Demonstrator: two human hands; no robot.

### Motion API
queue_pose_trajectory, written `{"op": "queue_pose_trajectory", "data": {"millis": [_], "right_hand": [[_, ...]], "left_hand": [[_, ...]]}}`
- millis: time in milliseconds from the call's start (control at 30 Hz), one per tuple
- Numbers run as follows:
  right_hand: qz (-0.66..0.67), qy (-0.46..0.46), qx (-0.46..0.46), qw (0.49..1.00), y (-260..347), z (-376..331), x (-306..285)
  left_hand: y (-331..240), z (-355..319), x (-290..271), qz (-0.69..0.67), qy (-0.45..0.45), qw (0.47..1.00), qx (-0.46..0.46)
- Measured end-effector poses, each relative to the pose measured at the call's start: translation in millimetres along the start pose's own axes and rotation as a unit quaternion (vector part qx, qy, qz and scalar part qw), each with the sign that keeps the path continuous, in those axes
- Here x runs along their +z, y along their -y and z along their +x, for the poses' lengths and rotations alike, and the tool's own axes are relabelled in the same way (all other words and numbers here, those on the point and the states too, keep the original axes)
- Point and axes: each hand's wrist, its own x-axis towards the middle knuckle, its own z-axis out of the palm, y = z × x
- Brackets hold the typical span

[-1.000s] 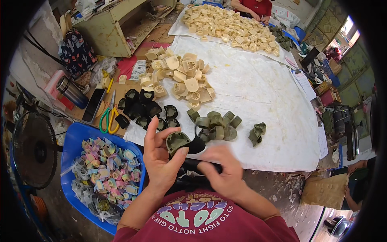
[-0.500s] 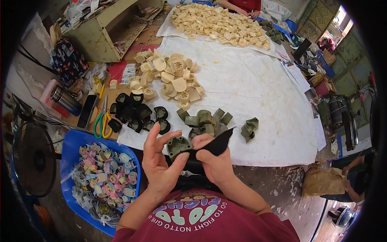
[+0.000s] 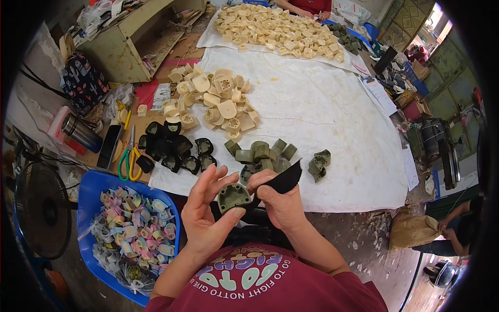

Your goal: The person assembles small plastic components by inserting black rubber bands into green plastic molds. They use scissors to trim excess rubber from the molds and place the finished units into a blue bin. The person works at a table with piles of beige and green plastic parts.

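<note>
My left hand [image 3: 204,216] pinches a hollow, dark green plastic piece [image 3: 234,197] between thumb and fingers, its open side with small posts facing me. In my right hand [image 3: 283,208], thumb and fingers grip a black, flexible strip [image 3: 285,179]. The strip's lower end meets the right side of the green piece; whether it is stuck there I cannot tell. Just beyond my hands lies a small heap of bare green pieces [image 3: 260,153], with a few more green pieces [image 3: 319,165] apart on the right. Black-wrapped pieces [image 3: 179,145] are grouped to the left.
Cream pieces [image 3: 227,108] lie behind on the white cloth [image 3: 332,125], and a larger cream heap [image 3: 275,31] is farther off near another person [image 3: 306,6]. Scissors [image 3: 125,164] and a phone [image 3: 110,147] lie left. Below them stands a blue bin [image 3: 86,223]; a fan [image 3: 44,208] is beside it.
The green piece has turned slightly in my left hand, its open side now more toward me. My right fingers have shifted along the black strip, close to the piece.
</note>
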Motion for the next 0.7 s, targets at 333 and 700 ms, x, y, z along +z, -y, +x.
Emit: {"op": "queue_pose_trajectory", "data": {"millis": [333,700], "right_hand": [[-0.025,0.041,-0.019,0.999,0,5,-5],[-0.179,-0.014,-0.137,0.974,-4,4,10]], "left_hand": [[-1,5,-8,0.133,0.098,0.986,-0.025],[20,12,-17,0.035,0.052,0.997,-0.043]]}}
